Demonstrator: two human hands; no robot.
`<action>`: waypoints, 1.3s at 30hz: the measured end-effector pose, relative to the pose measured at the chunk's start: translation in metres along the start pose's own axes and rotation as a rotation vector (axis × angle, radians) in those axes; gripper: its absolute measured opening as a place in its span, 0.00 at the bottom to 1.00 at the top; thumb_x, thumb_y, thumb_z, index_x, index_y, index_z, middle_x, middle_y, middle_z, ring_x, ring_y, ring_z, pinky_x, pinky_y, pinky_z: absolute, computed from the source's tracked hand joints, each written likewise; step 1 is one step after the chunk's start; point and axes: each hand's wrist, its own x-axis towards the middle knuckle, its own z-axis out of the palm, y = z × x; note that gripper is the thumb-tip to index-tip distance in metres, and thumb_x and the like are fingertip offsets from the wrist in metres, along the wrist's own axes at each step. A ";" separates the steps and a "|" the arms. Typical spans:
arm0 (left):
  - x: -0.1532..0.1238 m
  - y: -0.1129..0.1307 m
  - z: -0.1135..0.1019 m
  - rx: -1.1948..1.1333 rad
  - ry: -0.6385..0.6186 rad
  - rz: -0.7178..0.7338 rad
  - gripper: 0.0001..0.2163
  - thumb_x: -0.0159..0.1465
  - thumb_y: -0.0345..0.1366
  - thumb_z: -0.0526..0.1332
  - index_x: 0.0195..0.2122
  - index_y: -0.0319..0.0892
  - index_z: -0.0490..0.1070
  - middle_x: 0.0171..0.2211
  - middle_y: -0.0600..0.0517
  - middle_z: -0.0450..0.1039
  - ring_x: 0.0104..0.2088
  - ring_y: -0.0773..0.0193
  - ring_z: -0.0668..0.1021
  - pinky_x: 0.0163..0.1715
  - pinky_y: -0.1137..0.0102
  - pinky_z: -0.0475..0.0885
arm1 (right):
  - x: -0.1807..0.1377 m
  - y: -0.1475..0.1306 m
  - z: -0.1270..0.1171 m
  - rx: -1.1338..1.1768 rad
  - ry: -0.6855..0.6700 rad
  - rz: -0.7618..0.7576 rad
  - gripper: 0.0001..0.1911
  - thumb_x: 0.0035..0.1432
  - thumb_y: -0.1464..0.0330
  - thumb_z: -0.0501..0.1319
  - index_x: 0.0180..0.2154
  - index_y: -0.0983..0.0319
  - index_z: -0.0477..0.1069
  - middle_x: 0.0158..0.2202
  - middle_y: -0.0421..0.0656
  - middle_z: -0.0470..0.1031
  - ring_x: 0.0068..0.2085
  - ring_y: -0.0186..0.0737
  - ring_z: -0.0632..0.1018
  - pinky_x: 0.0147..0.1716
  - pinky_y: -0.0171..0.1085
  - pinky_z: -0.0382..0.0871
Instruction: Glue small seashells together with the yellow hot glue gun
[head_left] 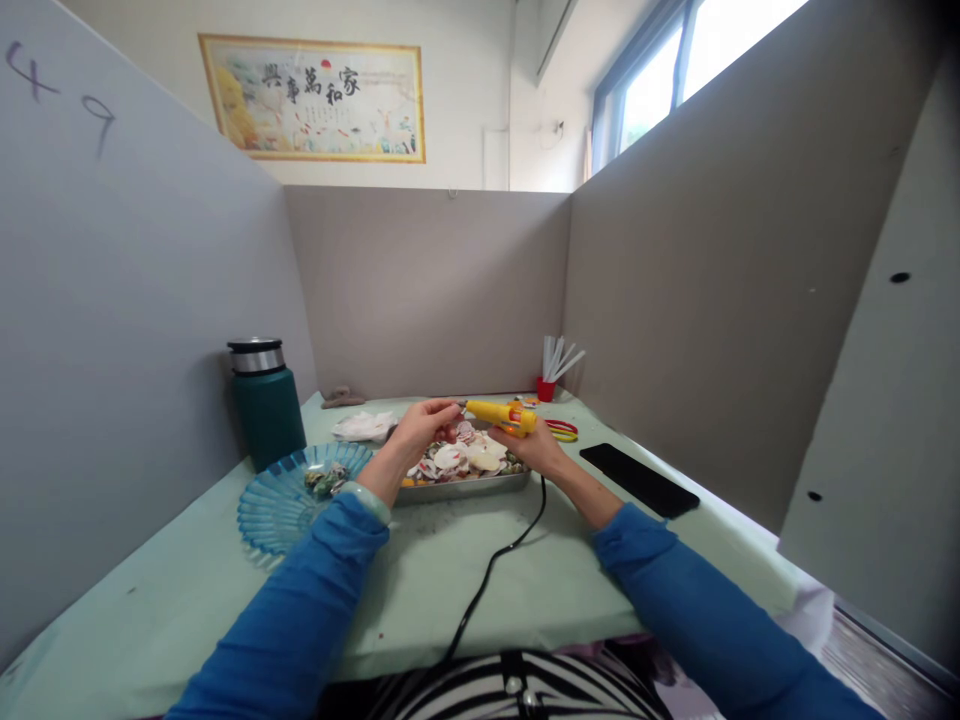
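A yellow hot glue gun [495, 413] is gripped in my right hand [534, 450], its nozzle pointing left. My left hand [426, 430] is closed in a pinch at the nozzle tip; whatever sits between its fingertips is too small to make out. Beneath both hands lies a shallow metal tray [465, 491] heaped with pale shells [480, 458] and small coloured bits. Left of it, partly behind my left forearm, is a blue ribbed glass plate [274, 490] bearing a few small greenish pieces [324, 481]. A black cord [491, 570] runs from the gun toward the table's front edge.
A dark green bottle [268, 415] stands at the left partition, with white tissue [365, 427] behind the plate. On the right lie a black phone [637, 479] and red and yellow rings [564, 431]. A red cup [546, 390] holds white sticks at the back. Grey partitions [427, 290] enclose the table.
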 end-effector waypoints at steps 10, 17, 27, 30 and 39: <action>0.001 -0.001 -0.002 -0.090 -0.030 -0.010 0.11 0.56 0.35 0.65 0.38 0.33 0.73 0.34 0.44 0.74 0.20 0.74 0.71 0.23 0.73 0.70 | 0.001 0.004 0.001 0.004 -0.007 -0.005 0.16 0.46 0.58 0.65 0.32 0.64 0.75 0.26 0.42 0.74 0.26 0.36 0.72 0.26 0.34 0.65; 0.000 0.000 -0.001 -0.124 -0.016 -0.028 0.12 0.56 0.33 0.65 0.40 0.32 0.73 0.36 0.42 0.75 0.20 0.74 0.72 0.25 0.72 0.72 | 0.000 0.002 0.001 -0.007 0.000 0.003 0.16 0.46 0.58 0.65 0.31 0.65 0.75 0.26 0.42 0.74 0.26 0.36 0.72 0.25 0.34 0.65; -0.001 0.001 0.001 -0.148 0.036 -0.036 0.08 0.56 0.31 0.65 0.36 0.31 0.73 0.32 0.42 0.76 0.18 0.74 0.72 0.24 0.73 0.73 | -0.001 0.001 0.000 -0.015 0.002 -0.020 0.15 0.46 0.58 0.65 0.31 0.64 0.76 0.26 0.43 0.75 0.27 0.37 0.72 0.26 0.35 0.66; 0.001 0.000 0.000 -0.151 0.047 -0.029 0.08 0.57 0.30 0.64 0.37 0.31 0.73 0.32 0.41 0.76 0.18 0.74 0.72 0.24 0.73 0.72 | 0.000 0.001 0.001 -0.001 0.003 -0.016 0.16 0.46 0.59 0.65 0.32 0.64 0.76 0.27 0.43 0.75 0.27 0.37 0.73 0.26 0.35 0.67; 0.001 0.000 -0.002 -0.165 0.009 -0.016 0.12 0.55 0.26 0.64 0.40 0.30 0.74 0.35 0.40 0.77 0.19 0.73 0.72 0.24 0.73 0.72 | 0.001 0.005 0.000 -0.014 0.016 -0.021 0.15 0.46 0.59 0.65 0.31 0.64 0.75 0.26 0.42 0.75 0.27 0.36 0.72 0.25 0.34 0.66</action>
